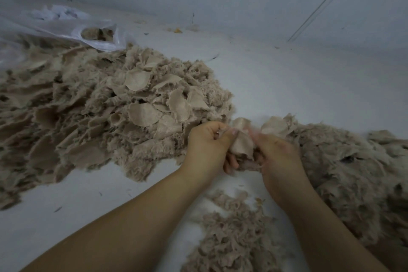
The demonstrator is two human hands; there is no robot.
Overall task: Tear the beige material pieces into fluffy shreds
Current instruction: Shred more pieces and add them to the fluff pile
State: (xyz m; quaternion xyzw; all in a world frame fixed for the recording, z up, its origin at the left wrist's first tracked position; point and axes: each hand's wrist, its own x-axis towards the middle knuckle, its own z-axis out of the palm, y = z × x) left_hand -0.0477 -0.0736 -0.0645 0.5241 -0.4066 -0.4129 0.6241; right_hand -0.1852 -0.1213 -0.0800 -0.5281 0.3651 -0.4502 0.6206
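Both my hands hold one beige material piece [241,141] between them, just above the white surface. My left hand [208,146] grips its left edge with curled fingers. My right hand [277,153] grips its right side, and its fingertips are blurred. A large heap of beige pieces [106,108] with frayed, fuzzy edges lies to the left. To the right, a mound of fluffy shreds [353,172] spreads out. A smaller patch of shreds [234,232] lies between my forearms.
A clear plastic bag [66,26] with some beige material in its mouth lies at the back left. The white surface [287,77] meets a grey wall at the back. Small scraps, one of them yellow [177,30], lie near the wall.
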